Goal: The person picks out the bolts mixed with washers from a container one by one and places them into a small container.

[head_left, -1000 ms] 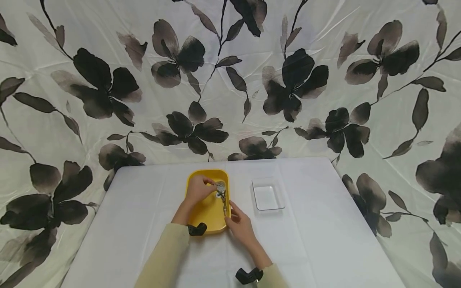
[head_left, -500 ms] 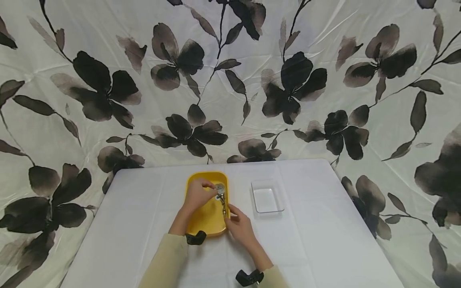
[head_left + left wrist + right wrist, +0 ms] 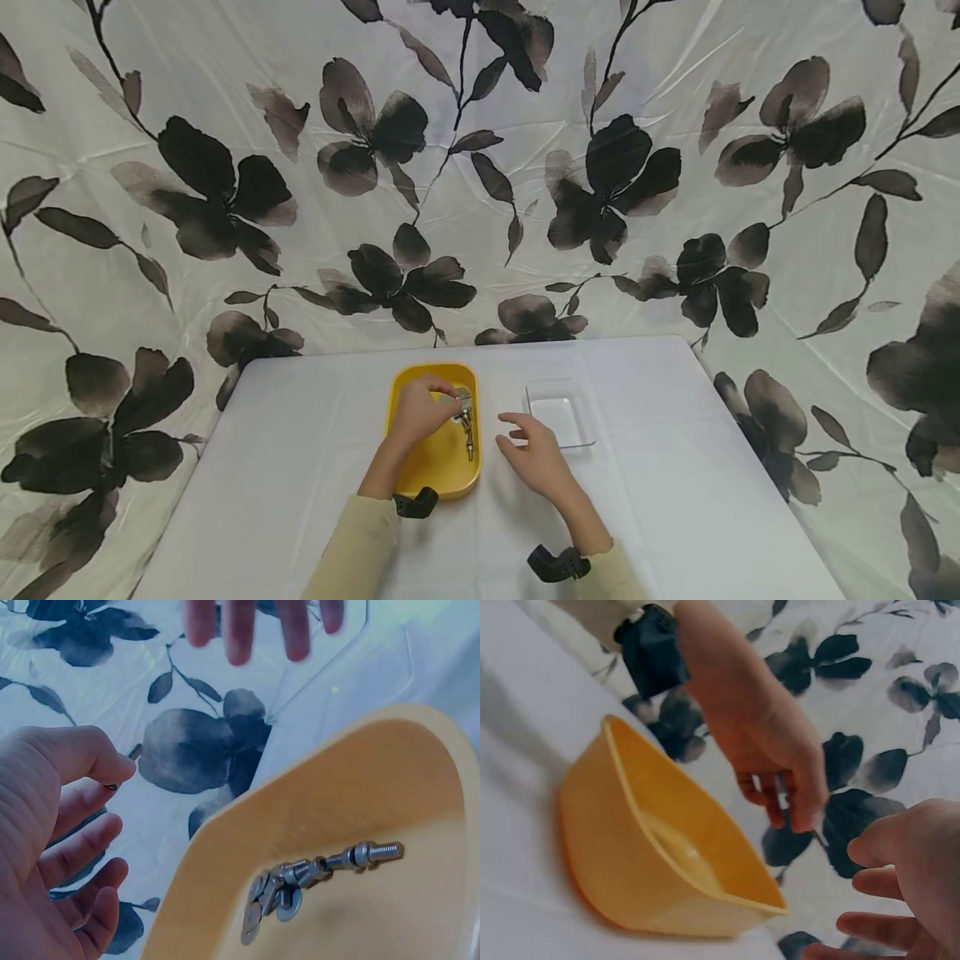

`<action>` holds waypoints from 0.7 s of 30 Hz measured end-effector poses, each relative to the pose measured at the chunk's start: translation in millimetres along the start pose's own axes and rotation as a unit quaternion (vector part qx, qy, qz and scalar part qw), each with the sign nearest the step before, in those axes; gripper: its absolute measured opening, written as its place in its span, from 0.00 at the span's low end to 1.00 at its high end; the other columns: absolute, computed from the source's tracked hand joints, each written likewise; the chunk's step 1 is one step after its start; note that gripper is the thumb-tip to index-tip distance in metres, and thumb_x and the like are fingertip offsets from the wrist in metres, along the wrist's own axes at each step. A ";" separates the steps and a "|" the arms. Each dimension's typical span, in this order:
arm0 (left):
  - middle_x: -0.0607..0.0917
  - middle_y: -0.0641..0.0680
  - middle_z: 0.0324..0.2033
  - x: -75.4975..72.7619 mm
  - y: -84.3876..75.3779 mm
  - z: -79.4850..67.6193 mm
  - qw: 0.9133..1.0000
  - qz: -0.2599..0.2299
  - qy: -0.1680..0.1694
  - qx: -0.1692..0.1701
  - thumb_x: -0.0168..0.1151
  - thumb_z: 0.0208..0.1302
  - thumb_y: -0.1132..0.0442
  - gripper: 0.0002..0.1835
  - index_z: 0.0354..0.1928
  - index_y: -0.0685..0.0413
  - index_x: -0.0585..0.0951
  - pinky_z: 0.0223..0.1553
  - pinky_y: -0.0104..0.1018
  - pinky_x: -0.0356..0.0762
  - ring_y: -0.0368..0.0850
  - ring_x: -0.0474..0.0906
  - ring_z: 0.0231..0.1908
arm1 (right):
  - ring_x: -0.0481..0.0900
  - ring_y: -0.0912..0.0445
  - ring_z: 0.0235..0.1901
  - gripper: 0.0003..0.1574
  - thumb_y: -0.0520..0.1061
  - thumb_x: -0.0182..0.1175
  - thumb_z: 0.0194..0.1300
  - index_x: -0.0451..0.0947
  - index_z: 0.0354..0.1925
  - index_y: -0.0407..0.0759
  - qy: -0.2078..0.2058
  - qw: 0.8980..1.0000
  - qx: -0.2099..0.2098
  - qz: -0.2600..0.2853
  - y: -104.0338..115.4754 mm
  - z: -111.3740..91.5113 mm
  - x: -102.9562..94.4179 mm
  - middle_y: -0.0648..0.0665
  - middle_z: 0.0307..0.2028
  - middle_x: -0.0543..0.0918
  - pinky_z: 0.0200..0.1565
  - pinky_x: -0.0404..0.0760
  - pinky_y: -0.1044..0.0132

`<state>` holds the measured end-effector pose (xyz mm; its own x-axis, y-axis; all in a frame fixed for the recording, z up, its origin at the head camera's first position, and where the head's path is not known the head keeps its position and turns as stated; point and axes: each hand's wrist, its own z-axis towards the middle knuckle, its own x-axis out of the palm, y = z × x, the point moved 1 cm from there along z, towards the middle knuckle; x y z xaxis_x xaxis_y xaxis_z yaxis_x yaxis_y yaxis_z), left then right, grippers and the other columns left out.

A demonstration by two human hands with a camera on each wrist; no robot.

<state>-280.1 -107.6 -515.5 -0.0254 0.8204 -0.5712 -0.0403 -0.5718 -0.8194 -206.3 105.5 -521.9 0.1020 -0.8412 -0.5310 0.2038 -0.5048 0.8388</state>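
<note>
- Left grip pinches 1 slim metal piece above yellow rounded-rectangular tray
- Inside: silver metal bolts, round washers
- Right grip spread, near clear square plastic box

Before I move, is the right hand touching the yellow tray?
Apart. The head view shows it: a strip of white tabletop lies between the right hand and the right rim of the yellow tray.
</note>
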 end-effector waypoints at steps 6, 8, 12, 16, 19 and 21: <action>0.81 0.51 0.41 2.3 -2.7 -0.9 1.000 -0.019 0.006 -0.004 0.73 0.51 0.59 0.05 0.29 0.50 0.86 0.50 0.47 0.75 0.54 0.76 0.46 | 0.81 0.47 0.48 0.19 0.43 0.60 0.67 0.78 0.55 0.41 -0.035 0.999 -0.021 -0.019 -0.8 6.4 -31.0 0.41 0.54 0.79 0.45 0.81 0.58; 0.81 0.50 0.41 3.2 -2.9 -1.3 1.000 -0.021 0.008 -0.003 0.72 0.51 0.59 0.05 0.29 0.49 0.86 0.50 0.48 0.75 0.53 0.76 0.46 | 0.81 0.47 0.48 0.18 0.43 0.61 0.67 0.78 0.55 0.41 -0.047 0.998 -0.024 -0.020 -3.3 9.2 -41.3 0.42 0.53 0.80 0.45 0.81 0.57; 0.81 0.50 0.40 4.5 -4.5 -1.2 1.000 -0.024 0.010 0.009 0.73 0.50 0.60 0.04 0.28 0.49 0.86 0.50 0.48 0.75 0.50 0.76 0.43 | 0.81 0.46 0.48 0.18 0.42 0.61 0.67 0.79 0.54 0.40 -0.062 0.998 -0.025 -0.023 -11.9 14.8 -60.4 0.42 0.53 0.80 0.46 0.81 0.57; 0.81 0.49 0.38 6.2 -6.8 -0.2 0.999 -0.030 0.010 0.020 0.73 0.50 0.59 0.04 0.27 0.48 0.86 0.50 0.47 0.75 0.48 0.76 0.42 | 0.81 0.45 0.49 0.17 0.41 0.61 0.66 0.79 0.53 0.40 -0.076 0.996 -0.022 -0.036 -22.8 20.1 -76.7 0.40 0.53 0.80 0.47 0.80 0.56; 0.81 0.48 0.37 7.8 -8.4 0.3 0.999 -0.037 0.011 0.024 0.73 0.50 0.60 0.04 0.27 0.47 0.86 0.50 0.47 0.75 0.50 0.76 0.42 | 0.79 0.44 0.51 0.17 0.41 0.60 0.67 0.79 0.53 0.39 -0.085 0.995 -0.012 -0.043 -31.4 23.6 -86.5 0.39 0.54 0.80 0.49 0.79 0.54; 0.81 0.48 0.37 9.1 -9.6 0.2 0.998 -0.044 0.012 0.033 0.73 0.50 0.60 0.04 0.27 0.47 0.86 0.50 0.47 0.75 0.53 0.77 0.43 | 0.78 0.42 0.53 0.18 0.42 0.60 0.67 0.79 0.54 0.39 -0.087 0.995 -0.002 -0.050 -38.6 25.8 -91.2 0.38 0.54 0.79 0.50 0.79 0.52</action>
<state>-280.2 -94.7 -512.9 0.0054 0.8667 -0.4988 -0.1076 -0.4954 -0.8620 -248.6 196.7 -502.7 -0.0897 -0.8073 -0.5832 0.2091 -0.5878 0.7815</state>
